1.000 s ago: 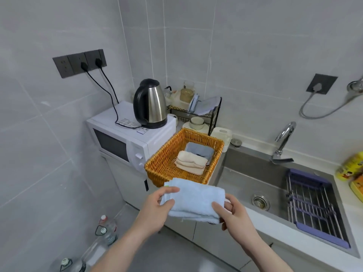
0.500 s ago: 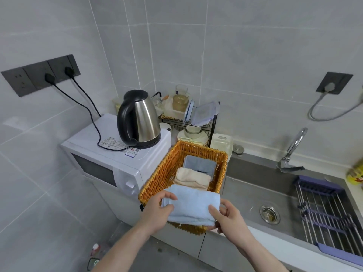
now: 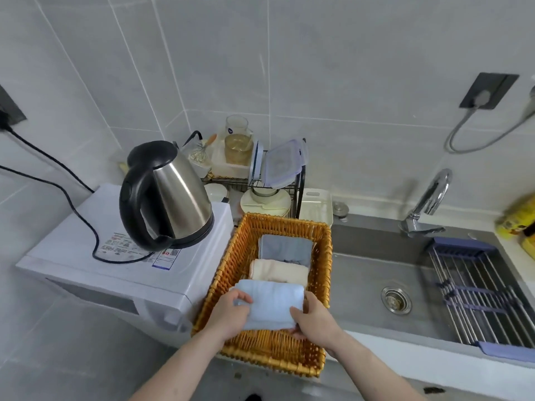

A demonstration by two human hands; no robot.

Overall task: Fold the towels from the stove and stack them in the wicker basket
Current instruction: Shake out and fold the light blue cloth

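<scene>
Two hands on one folded light-blue towel (image 3: 270,303): left hand (image 3: 228,314) pinching its left edge, thumb on top and fingers curled under; right hand (image 3: 314,321) gripping the right end, thumb over the soft terry, fingers wrapped beneath. Thick, plush, rectangular, held low inside the near end of the wicker basket (image 3: 231,256), just touching or barely above the woven floor; hard to tell which. Directly behind it, a cream towel (image 3: 279,272), folded into a rounded pad, and behind that a grey-blue towel (image 3: 286,250) lying flat against the far wall. Basket rectangular, amber cane, tightly ribbed weave. To the left, a white microwave (image 3: 86,256) carrying a brushed-steel kettle (image 3: 173,195) with black handle and lid. To the right, a matte steel sink (image 3: 362,285) with round drain, chrome faucet (image 3: 428,204), and a rod-style drying rack (image 3: 477,290) with purple ends. Behind, a black wire dish rack (image 3: 301,186). Glossy grey wall tiles beyond.
</scene>
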